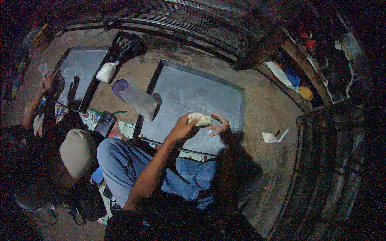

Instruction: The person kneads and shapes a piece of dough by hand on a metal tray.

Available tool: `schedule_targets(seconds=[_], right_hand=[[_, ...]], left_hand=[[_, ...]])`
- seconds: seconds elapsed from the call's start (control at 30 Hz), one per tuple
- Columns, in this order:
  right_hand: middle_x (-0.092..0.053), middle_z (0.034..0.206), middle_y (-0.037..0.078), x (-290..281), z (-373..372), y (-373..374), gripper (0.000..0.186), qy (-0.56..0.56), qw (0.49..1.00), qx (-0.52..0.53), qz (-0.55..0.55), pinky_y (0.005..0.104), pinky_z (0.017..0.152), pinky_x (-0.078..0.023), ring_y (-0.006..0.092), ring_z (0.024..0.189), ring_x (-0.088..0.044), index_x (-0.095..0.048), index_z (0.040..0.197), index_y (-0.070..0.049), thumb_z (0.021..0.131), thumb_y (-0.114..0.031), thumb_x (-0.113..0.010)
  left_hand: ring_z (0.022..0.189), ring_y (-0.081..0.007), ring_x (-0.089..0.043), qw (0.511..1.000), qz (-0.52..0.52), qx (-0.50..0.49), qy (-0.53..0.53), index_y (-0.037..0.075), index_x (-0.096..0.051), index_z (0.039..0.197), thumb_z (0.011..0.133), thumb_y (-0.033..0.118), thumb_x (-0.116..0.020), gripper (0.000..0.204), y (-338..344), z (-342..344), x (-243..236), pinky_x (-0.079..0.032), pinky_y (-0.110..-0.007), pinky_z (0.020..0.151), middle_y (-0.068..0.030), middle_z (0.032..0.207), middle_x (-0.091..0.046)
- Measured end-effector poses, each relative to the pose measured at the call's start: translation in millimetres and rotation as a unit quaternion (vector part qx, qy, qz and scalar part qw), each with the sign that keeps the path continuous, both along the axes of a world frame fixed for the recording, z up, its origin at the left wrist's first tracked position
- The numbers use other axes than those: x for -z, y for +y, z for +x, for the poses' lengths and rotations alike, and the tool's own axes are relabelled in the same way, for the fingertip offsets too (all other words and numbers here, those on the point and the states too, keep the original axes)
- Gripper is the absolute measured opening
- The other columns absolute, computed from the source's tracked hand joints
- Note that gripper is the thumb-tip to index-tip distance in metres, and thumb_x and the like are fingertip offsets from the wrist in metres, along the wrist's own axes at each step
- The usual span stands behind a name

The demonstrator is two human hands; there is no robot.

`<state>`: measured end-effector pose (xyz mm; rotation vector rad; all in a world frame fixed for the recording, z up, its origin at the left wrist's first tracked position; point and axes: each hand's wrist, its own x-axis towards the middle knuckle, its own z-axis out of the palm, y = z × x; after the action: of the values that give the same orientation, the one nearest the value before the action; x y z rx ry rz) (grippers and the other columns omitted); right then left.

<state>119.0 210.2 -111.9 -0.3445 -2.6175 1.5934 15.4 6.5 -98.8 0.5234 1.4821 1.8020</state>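
A pale, soft lump that looks like dough [200,119] is held up above a large grey metal tray [181,86] in front of me. My left hand [183,127] grips its left end, thumb and fingers closed around it. At the other end my right hand [221,126] curves in, its fingertips against the lump and its fingers bent. Pale smears mark the tray's floor below. A clear plastic bottle with a purple lid [136,98] lies tilted across the tray's left rim.
To the left, a co-worker in a light cap [76,152] has a hand [49,83] by a second tray [86,60]. Between the trays are a bag of white powder [106,72], a black bag [128,46] and a dark phone-like device [105,123]. White paper [275,137] lies right.
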Motion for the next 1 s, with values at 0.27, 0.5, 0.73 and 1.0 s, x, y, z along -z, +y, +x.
schedule_targets(seconds=[0.27,0.5,0.73,1.0], right_hand=[[-0.063,0.100,0.017,-24.4,-23.0,-54.4,0.034,-0.053,0.922,0.080,-0.375,0.0389,0.065,-0.056,0.0261,0.078,-0.065,-0.050,0.117,0.003,0.086,-0.010,-0.059],[-0.065,0.087,0.015,-24.6,-18.0,-56.1,0.033,-0.072,0.916,0.204,-0.337,0.0287,0.045,-0.050,0.0214,0.058,-0.062,-0.055,0.111,0.002,0.085,-0.016,-0.063],[-0.063,0.101,0.015,42.4,-7.0,-3.0,0.044,0.022,0.987,0.052,-0.152,0.0310,0.039,-0.048,0.0262,0.069,-0.067,-0.046,0.127,-0.007,0.088,-0.020,-0.061],[-0.063,0.097,0.012,3.5,-6.0,-56.1,0.040,-0.051,0.991,0.117,0.041,0.0346,0.058,-0.051,0.0270,0.079,-0.064,-0.053,0.112,-0.006,0.077,-0.017,-0.070]], left_hand=[[0.081,-0.0222,-0.061,0.998,-0.007,0.039,0.041,0.001,-0.056,0.114,0.093,0.039,-0.049,0.043,0.7,-6.6,33.6,-0.048,-0.035,0.079,-0.0132,0.098,-0.064],[0.092,-0.0245,-0.063,0.977,-0.060,0.008,0.204,-0.001,-0.055,0.115,0.070,0.003,-0.074,0.049,-8.1,-0.9,-16.0,-0.050,-0.034,0.080,-0.0159,0.101,-0.063],[0.082,-0.0184,-0.065,0.992,-0.076,-0.028,0.097,-0.001,-0.063,0.104,0.070,0.003,-0.067,0.034,-1.0,-1.2,-30.4,-0.050,-0.032,0.072,-0.0159,0.092,-0.067],[0.092,-0.0370,-0.057,0.899,-0.178,-0.033,0.398,0.005,-0.061,0.098,0.070,0.010,-0.063,0.029,-10.4,4.1,6.0,-0.047,-0.039,0.075,-0.0178,0.094,-0.062]])
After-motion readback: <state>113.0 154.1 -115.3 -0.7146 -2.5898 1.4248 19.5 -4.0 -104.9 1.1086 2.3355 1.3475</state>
